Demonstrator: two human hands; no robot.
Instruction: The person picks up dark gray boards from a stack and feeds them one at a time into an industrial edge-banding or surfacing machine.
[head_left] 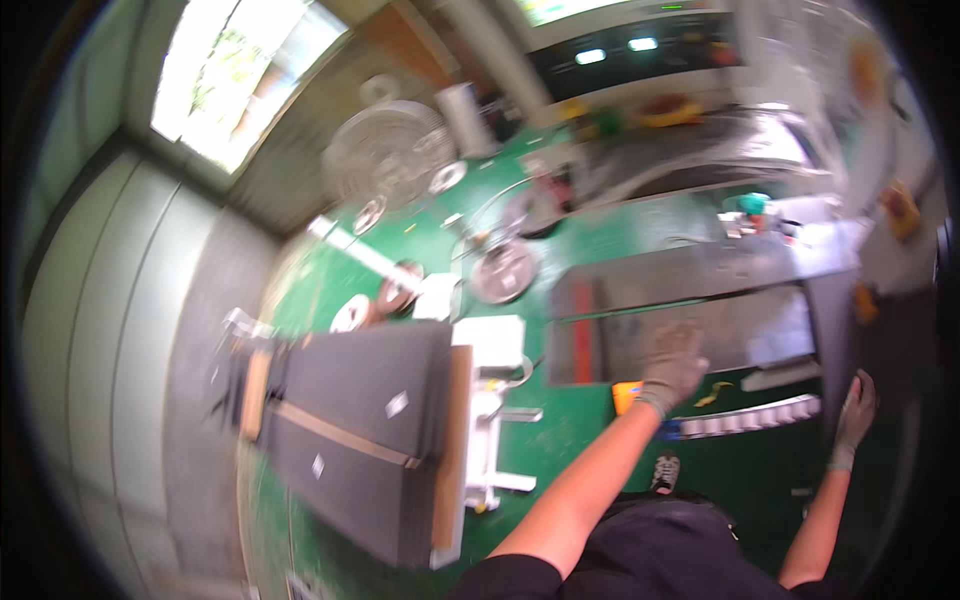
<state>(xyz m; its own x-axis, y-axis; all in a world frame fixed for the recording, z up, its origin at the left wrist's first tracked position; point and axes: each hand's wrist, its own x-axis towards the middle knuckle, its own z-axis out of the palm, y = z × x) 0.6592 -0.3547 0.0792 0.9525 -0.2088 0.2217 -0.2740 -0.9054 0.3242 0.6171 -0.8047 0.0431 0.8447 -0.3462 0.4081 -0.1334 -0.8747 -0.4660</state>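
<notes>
My left hand [675,360], in a pale glove, is over a smooth grey panel [740,325] with a red stripe across its left end. Its fingers look stretched out and flat, though blurred; whether they press on the surface I cannot tell. Beside that wrist is a yellow object [627,396], partly covered. My right hand [854,415], also gloved, is farther right, next to a dark grey surface [825,300]. Its fingers extend upward with nothing visible in them. Between the hands runs a row of white blocks or compartments [750,416].
A strapped stack of dark panels [360,420] stands on the left, next to a white wheeled frame [490,440]. Reels [503,272], a white bar [365,252] and a large fan-like round object [390,150] are on the green floor. Machinery [640,60] stands at the back.
</notes>
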